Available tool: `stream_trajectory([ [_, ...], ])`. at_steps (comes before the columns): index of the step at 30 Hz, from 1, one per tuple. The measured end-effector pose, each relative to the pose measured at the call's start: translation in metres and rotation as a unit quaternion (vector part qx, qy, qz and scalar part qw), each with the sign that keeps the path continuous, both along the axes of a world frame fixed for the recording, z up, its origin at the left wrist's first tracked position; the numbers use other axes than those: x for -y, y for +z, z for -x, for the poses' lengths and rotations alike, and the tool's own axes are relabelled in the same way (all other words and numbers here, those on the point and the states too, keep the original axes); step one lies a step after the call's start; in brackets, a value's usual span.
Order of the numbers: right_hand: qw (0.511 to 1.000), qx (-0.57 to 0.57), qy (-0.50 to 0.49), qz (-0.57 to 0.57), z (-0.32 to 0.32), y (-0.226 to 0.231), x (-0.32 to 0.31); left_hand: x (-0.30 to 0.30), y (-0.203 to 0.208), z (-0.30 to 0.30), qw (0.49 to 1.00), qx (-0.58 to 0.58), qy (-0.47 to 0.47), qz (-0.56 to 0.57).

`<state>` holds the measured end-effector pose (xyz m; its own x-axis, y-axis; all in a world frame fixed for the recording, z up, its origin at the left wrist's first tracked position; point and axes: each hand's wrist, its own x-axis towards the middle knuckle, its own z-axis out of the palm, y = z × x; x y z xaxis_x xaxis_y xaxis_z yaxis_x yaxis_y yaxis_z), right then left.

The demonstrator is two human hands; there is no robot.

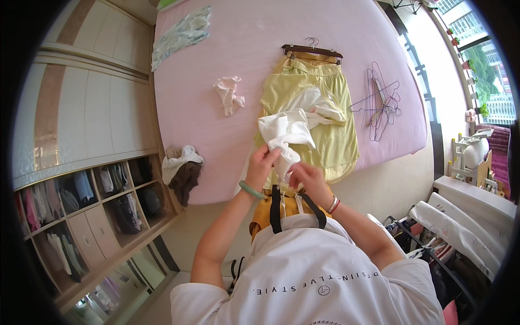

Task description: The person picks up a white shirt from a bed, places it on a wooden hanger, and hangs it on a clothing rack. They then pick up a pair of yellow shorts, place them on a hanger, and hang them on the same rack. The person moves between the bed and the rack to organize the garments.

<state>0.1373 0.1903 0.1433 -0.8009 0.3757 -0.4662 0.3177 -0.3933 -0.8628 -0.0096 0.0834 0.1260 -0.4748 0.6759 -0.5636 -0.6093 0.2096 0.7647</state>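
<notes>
A bunched white garment (286,130) hangs between my hands, over the front part of a yellow-green skirt (331,142); I cannot make out its kind. My left hand (264,163) pinches its near left edge. At its near right end, the fingers of my right hand (309,177) are closed on a rolled part of the cloth. The skirt lies spread on the bed with a dark wooden hanger (313,51) at its waistband. More white cloth (309,101) rests on the skirt, just beyond the garment I hold.
On the pink bedsheet (216,141), a small pink garment (229,96) lies left of the skirt. Several thin wire hangers (382,102) are heaped to the right. White and dark clothes (184,169) sit at the near left corner. Wardrobe shelves (97,200) stand beyond the bed's left side.
</notes>
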Motion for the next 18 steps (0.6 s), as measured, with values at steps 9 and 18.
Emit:
stream_trajectory([
  [9,0.992,0.078,-0.031,0.098,0.03,-0.005,-0.026,0.004,0.039,-0.025,0.93,-0.329,-0.148,0.064],
  [18,0.998,0.019,-0.027,0.05,0.019,-0.018,-0.02,0.022,0.02,-0.02,0.981,-0.136,-0.122,0.069],
])
